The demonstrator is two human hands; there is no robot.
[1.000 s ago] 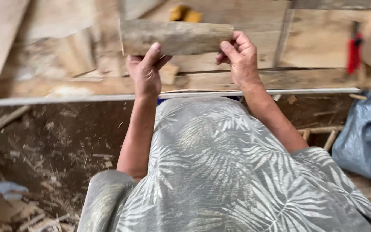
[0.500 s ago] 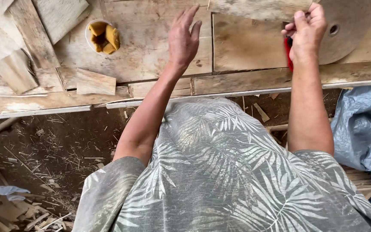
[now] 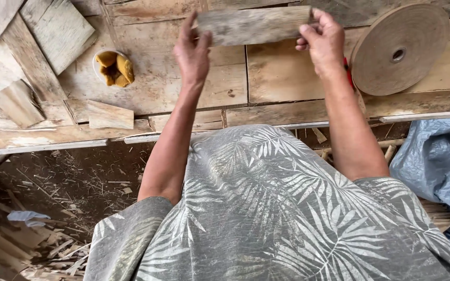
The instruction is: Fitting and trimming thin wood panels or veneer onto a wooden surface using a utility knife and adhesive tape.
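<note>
**Wood slat held at both ends above the worktop**

Weathered grey wood slat (image 3: 253, 24) held level between both hands, lifted clear above the plank worktop (image 3: 282, 78). Left hand (image 3: 192, 49) at the slat's left end, fingers mostly straight, thumb pinching the edge; loose partial grip. Right hand (image 3: 323, 41) curled closed around the right end, firmer hold. Slat looks stiff, dry, thin, probably light; rough surface so unlikely to slip, splinters possible. Best held at the ends, as now. Nearby on worktop: round roll of tan tape (image 3: 399, 49) just right of the right hand, small bowl of yellow-brown pieces (image 3: 113, 67) to the left, loose offcut block (image 3: 110, 115) near the edge.
</note>
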